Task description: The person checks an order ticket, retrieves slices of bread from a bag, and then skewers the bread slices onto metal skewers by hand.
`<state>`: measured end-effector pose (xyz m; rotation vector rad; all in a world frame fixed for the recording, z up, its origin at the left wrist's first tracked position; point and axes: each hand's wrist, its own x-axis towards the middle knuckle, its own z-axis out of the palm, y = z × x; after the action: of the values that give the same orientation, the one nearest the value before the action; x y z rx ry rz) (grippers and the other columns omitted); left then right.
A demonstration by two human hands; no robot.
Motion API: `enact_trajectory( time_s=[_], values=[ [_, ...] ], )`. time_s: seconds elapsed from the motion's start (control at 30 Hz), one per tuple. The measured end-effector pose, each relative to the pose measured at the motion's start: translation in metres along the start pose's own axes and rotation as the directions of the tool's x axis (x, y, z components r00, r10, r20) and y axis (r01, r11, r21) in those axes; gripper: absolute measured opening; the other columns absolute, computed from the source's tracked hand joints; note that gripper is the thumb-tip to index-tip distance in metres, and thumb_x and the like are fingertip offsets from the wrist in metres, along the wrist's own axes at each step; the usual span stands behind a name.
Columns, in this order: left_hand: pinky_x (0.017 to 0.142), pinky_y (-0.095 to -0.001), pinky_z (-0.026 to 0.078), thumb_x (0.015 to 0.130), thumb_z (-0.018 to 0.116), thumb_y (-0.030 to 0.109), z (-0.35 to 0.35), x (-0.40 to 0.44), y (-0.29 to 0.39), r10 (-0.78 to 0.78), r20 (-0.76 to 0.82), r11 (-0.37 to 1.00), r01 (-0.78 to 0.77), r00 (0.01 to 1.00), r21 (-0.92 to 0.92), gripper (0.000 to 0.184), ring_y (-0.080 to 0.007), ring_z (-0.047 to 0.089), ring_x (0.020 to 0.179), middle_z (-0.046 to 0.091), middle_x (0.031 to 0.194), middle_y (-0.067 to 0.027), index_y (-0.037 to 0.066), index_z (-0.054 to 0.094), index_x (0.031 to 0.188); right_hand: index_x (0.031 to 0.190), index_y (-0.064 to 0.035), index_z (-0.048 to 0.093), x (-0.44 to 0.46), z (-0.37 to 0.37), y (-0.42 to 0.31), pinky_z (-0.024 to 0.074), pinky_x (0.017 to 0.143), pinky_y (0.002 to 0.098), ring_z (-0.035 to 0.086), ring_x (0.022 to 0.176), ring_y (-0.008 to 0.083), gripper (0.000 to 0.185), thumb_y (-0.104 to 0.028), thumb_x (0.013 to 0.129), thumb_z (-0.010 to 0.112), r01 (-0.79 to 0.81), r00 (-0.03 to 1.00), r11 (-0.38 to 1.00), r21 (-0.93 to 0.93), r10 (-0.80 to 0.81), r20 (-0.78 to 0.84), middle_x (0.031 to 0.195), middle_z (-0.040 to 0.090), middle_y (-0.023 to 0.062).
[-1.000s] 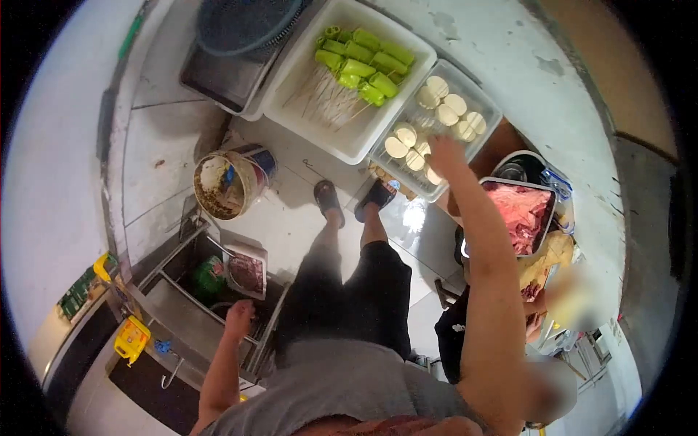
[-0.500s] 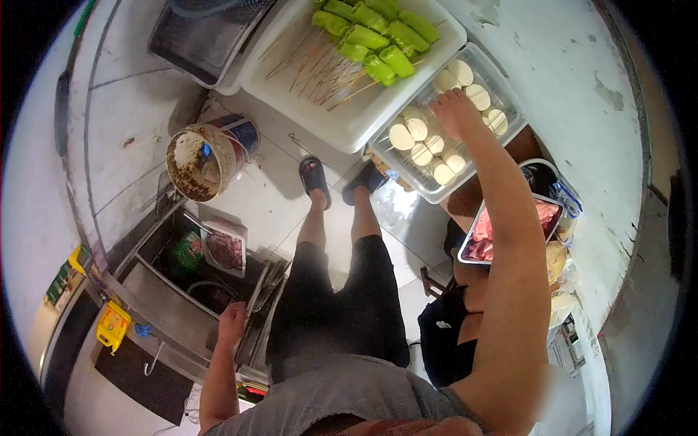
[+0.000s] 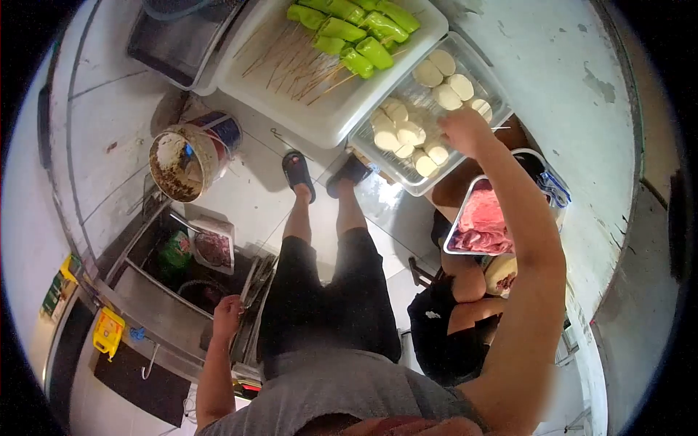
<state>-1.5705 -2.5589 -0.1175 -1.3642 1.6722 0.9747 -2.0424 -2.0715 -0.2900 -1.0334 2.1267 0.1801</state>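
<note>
My right hand reaches over the clear plastic tray, its fingers bent down near the pale round slices; whether it pinches a skewer or slice is hidden. The slices sit in the tray in groups, some on thin skewers. Beside it, the large white tub holds rolled green pieces on wooden sticks. My left hand hangs low at the left, near the sink's edge, with fingers curled and nothing visible in them.
A dirty bucket stands on the tiled floor. The sink at left holds a small tray of dark meat. A seated person is at right, near a tray of red meat.
The view has shifted. My right hand has moved from the far slices toward the tray's right side, and some slices lie in a tighter cluster. My left hand stays low.
</note>
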Motion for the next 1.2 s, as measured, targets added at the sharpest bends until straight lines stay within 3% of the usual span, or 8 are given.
enact_trajectory(
  time_s=[0.3, 0.43, 0.63, 0.87, 1.0, 1.07, 1.13, 1.2],
  values=[
    [0.071, -0.0319, 0.05, 0.096, 0.053, 0.017, 0.004, 0.013, -0.01, 0.1, 0.065, 0.984, -0.108, 0.993, 0.143, 0.029, -0.0177, 0.061, 0.083, 0.064, 0.096, -0.0114, -0.002, 0.056, 0.117, 0.095, -0.0046, 0.067, -0.017, 0.055, 0.016, 0.0383, 0.097, 0.036, 0.053, 0.108, 0.0235, 0.03, -0.025, 0.073, 0.07, 0.145, 0.989, 0.988, -0.058, -0.143, 0.033, 0.105, 0.06, 0.0087],
    [0.07, -0.0275, 0.048, 0.092, 0.055, 0.014, 0.01, 0.0, 0.015, -0.001, 0.025, 0.999, 0.002, 1.0, -0.041, 0.023, -0.0129, 0.059, 0.078, 0.064, 0.088, -0.0057, -0.002, 0.059, 0.109, 0.097, -0.0049, 0.066, -0.014, 0.063, 0.027, 0.0385, 0.097, 0.037, 0.054, 0.109, 0.0241, 0.031, -0.027, 0.075, 0.069, 0.148, 0.988, 0.986, -0.079, -0.144, 0.055, 0.107, 0.061, 0.008],
    [0.073, -0.029, 0.049, 0.092, 0.055, 0.013, 0.012, 0.0, 0.014, 0.047, -0.015, 0.998, -0.047, 0.999, -0.043, 0.024, -0.0142, 0.06, 0.08, 0.065, 0.091, -0.0075, -0.001, 0.059, 0.111, 0.097, -0.0029, 0.064, -0.014, 0.053, 0.019, 0.0501, 0.083, 0.041, 0.061, 0.098, 0.0299, 0.032, -0.026, 0.076, 0.069, 0.018, 0.981, 0.999, 0.048, -0.027, 0.194, 0.104, 0.062, 0.0117],
    [0.072, -0.0294, 0.049, 0.092, 0.055, 0.014, -0.013, -0.011, 0.022, 0.091, -0.008, 0.996, -0.091, 0.996, 0.024, 0.025, -0.0144, 0.06, 0.079, 0.064, 0.088, -0.0058, -0.001, 0.059, 0.112, 0.096, -0.0032, 0.063, -0.063, 0.018, -0.014, 0.0518, 0.077, 0.0418, 0.063, 0.092, 0.0322, 0.033, -0.03, 0.079, 0.068, -0.058, 0.997, 0.982, 0.178, 0.049, 0.057, 0.097, 0.063, 0.0141],
    [0.069, -0.0261, 0.047, 0.091, 0.055, 0.014, -0.04, -0.024, 0.046, 0.235, -0.055, 0.971, -0.232, 0.97, 0.059, 0.022, -0.0128, 0.059, 0.076, 0.064, 0.084, -0.006, -0.003, 0.061, 0.105, 0.095, -0.0047, 0.063, -0.138, -0.02, -0.051, 0.0522, 0.074, 0.0393, 0.064, 0.085, 0.0303, 0.036, -0.037, 0.08, 0.068, -0.257, 0.949, 0.798, 0.545, 0.315, -0.013, 0.095, 0.063, 0.0135],
    [0.069, -0.0263, 0.048, 0.09, 0.055, 0.014, -0.054, -0.017, 0.066, 0.359, -0.049, 0.927, -0.35, 0.932, 0.133, 0.021, -0.0128, 0.059, 0.075, 0.064, 0.082, -0.006, -0.003, 0.062, 0.101, 0.094, -0.0051, 0.062, -0.171, -0.026, -0.083, 0.0504, 0.071, 0.0357, 0.063, 0.079, 0.0275, 0.038, -0.038, 0.077, 0.071, -0.394, 0.87, 0.53, 0.75, 0.479, 0.119, 0.091, 0.065, 0.0134],
    [0.071, -0.0283, 0.049, 0.088, 0.056, 0.016, -0.046, -0.045, 0.143, 0.387, 0.03, 0.889, -0.382, 0.921, 0.254, 0.023, -0.0157, 0.062, 0.075, 0.067, 0.082, -0.0085, -0.003, 0.063, 0.1, 0.09, -0.001, 0.062, -0.199, -0.03, -0.13, 0.0477, 0.062, 0.0373, 0.061, 0.07, 0.0258, 0.04, -0.036, 0.075, 0.073, -0.278, 0.788, 0.235, 0.931, 0.61, 0.082, 0.079, 0.064, 0.0122],
    [0.072, -0.0283, 0.049, 0.089, 0.057, 0.018, -0.03, -0.024, 0.164, 0.541, 0.095, 0.815, -0.548, 0.836, 0.188, 0.025, -0.0168, 0.063, 0.077, 0.067, 0.084, -0.0098, -0.002, 0.063, 0.102, 0.082, -0.0005, 0.062, -0.223, -0.042, -0.193, 0.0478, 0.059, 0.0369, 0.059, 0.062, 0.0221, 0.04, -0.036, 0.074, 0.076, -0.199, 0.627, 0.245, 0.949, 0.776, -0.069, 0.071, 0.062, 0.0131]
  ],
)
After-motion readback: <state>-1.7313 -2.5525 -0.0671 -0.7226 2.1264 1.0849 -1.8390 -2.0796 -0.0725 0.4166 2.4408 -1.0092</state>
